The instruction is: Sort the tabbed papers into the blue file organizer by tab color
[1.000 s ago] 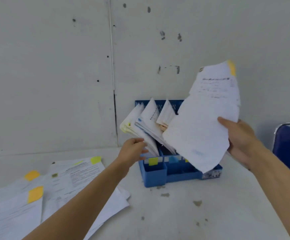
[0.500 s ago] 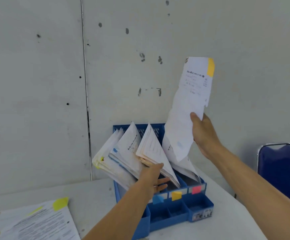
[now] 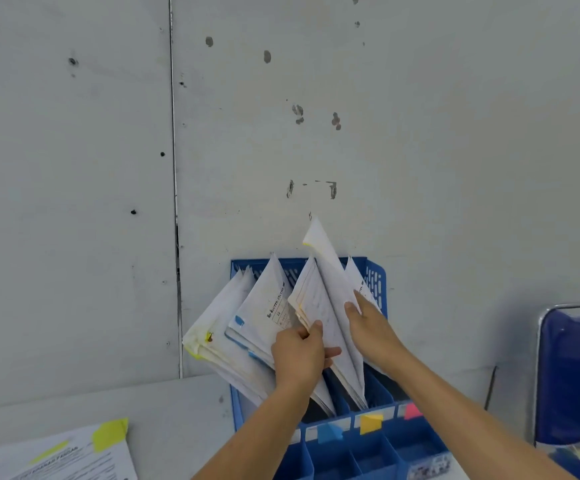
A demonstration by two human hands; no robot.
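1. The right grip point(image 3: 371, 330) is pinching a yellow-tabbed sheet point(image 3: 330, 278), thumb on its front face. It is feeding the sheet down into the blue file organizer point(image 3: 375, 278), which is standing on the worktop point(image 3: 177, 403) against a wall.
2. The sheet's lower part is sitting in the slot behind the yellow label point(image 3: 370, 423), while its top corner is sticking up above every other paper.
3. The left grip point(image 3: 299, 355) is grasping the yellow bundle point(image 3: 311, 306) already filed there, thumb in front, and is holding it leftward to open a gap.
4. Risk 1: if the left grip is letting go too soon, the bundle is likely springing back and crumpling the sheet's lower edge.
5. Risk 2: papers are hiding the dividers, so the sheet's bottom could be sliding unseen into the neighbouring slot behind the pink label point(image 3: 411, 410), leaving it mis-sorted.
6. Risk 3: the blue-tabbed bundle point(image 3: 264, 306) and the leftmost bundle point(image 3: 212, 334) are leaning out past the organizer's left side. A harder leftward pull could be spilling them onto the worktop.
7. Risk 4: the sheet is thin and is being held at 1 edge only, so pushing fast could be buckling it.
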